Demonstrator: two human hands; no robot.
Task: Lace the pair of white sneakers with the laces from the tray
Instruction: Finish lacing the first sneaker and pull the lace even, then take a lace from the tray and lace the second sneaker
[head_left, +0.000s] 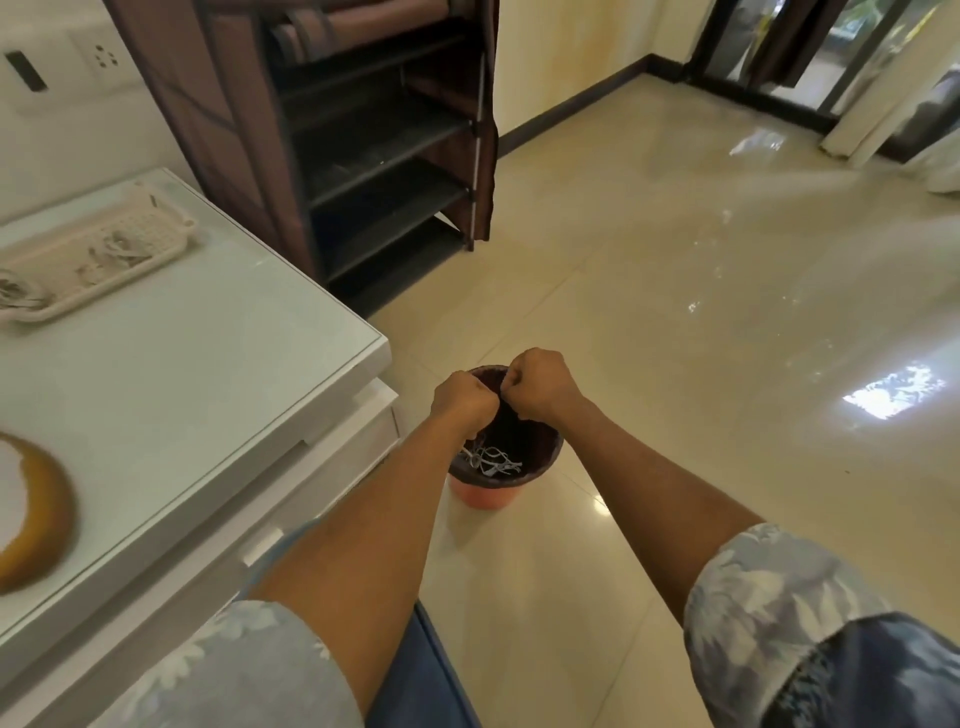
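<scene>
- Laces (118, 250) sit bundled in the tray (156, 223) on the bench (182, 364). They look light and floppy, so I'd grab them by the stiff tips.
- Left hand (462, 402) and right hand (540, 387) are curled over the trash bin (485, 496); can't tell if they're pinching anything.

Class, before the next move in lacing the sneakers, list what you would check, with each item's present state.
1. Cream perforated plastic tray on the white glass-topped table: ok.
2. Pale lace bundles lying in the tray: ok.
3. White sneakers in view: not ok.
4. Left hand and right hand free: cannot tell; both curled above the orange bin.
5. White stringy scraps inside that dark-lined bin: ok.
</scene>
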